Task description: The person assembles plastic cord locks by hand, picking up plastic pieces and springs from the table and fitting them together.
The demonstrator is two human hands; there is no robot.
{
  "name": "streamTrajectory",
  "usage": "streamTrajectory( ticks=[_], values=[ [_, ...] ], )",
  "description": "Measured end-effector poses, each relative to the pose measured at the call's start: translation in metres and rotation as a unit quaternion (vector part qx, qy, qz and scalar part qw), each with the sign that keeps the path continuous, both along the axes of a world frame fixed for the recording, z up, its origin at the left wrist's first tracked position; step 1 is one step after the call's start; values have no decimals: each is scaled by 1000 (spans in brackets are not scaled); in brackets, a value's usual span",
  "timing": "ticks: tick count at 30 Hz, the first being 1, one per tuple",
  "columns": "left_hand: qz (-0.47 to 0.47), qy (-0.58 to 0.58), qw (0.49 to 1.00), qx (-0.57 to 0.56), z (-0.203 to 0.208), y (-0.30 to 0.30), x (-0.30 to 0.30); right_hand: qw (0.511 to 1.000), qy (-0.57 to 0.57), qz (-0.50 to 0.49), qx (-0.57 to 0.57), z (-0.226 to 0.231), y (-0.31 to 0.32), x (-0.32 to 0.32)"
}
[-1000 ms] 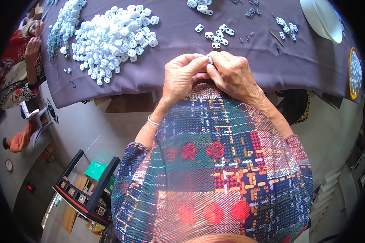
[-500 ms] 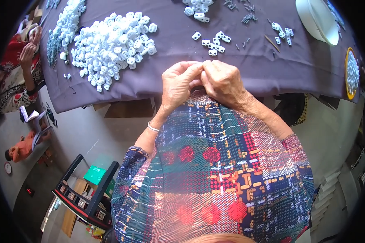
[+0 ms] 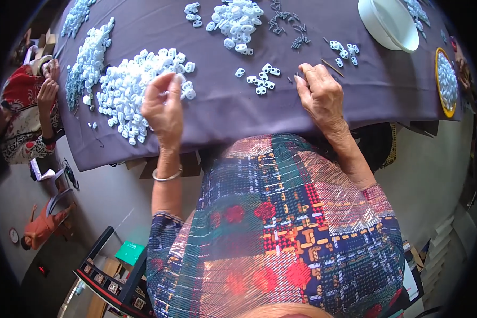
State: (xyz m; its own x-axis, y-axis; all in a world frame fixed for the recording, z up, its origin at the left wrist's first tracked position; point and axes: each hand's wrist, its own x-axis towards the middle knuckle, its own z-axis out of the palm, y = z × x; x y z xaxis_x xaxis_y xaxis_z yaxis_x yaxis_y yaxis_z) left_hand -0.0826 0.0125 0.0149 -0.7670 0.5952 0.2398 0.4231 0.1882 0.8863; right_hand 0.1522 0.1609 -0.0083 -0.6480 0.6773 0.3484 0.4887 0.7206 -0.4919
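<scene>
My left hand (image 3: 164, 108) is over the near right side of a big pile of small white plastic pieces (image 3: 127, 87). Its fingers are curled, and whatever they hold is hard to make out. My right hand (image 3: 323, 95) rests on the cloth with thumb and index finger closed at a small dark grey pin. Another grey pin (image 3: 290, 79) lies just left of the fingertips. Left of that hand sits a loose group of white two-holed pieces (image 3: 262, 79). A thin brown stick (image 3: 332, 68) and a second small group of white pieces (image 3: 344, 52) lie beyond it.
A dark purple cloth (image 3: 217, 100) covers the table. Farther back are another white pile (image 3: 238, 24) and scattered grey pins (image 3: 289, 24). A white basin (image 3: 389, 26) and an orange-rimmed tray (image 3: 452, 110) stand right. Another person's hands (image 3: 47, 87) show at the left edge.
My hands were together near the table's front edge. Now they are apart: the left has moved left to the big white pile, the right toward the pins. The view has shifted.
</scene>
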Motion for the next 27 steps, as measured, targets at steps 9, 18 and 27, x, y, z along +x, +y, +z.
streamTrajectory(
  ticks=[9,18,27],
  values=[
    [21,445,881,-162,-7,8,-80,998,-38,43,8,-11,1,-32],
    [-154,218,963,-43,-17,39,40,997,21,-53,51,-5,65,-36],
    [-198,267,942,-34,-25,77,54,999,-34,-3,40,-8,98,-64]
  ],
)
